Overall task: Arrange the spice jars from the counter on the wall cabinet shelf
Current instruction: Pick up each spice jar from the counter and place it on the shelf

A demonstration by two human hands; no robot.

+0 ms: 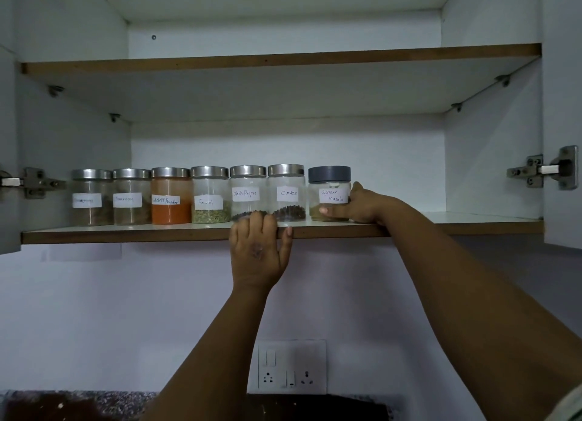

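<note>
Gripping the Garam Masala jar (pixel 329 197), right hand (pixel 362 205); left hand (pixel 256 250) hooked over shelf edge (pixel 126 235); bare shelf (pixel 488 217) rightward.

Seven clear jars are lined up upright on the shelf (pixel 126 233), close side by side near its front edge. Six are capped in silver: the leftmost jar (pixel 91 197) and the second jar (pixel 131 197), brownish inside with labels too blurred to read, then the chilli powder jar (pixel 171 197), filled orange-red, the fennel jar (pixel 210 195), the black pepper jar (pixel 248 191) and the cloves jar (pixel 286 192), these last two barely filled. At the right end, the shorter, grey-lidded garam masala jar (pixel 329 194) is gripped by the right hand (pixel 362 203).
</note>
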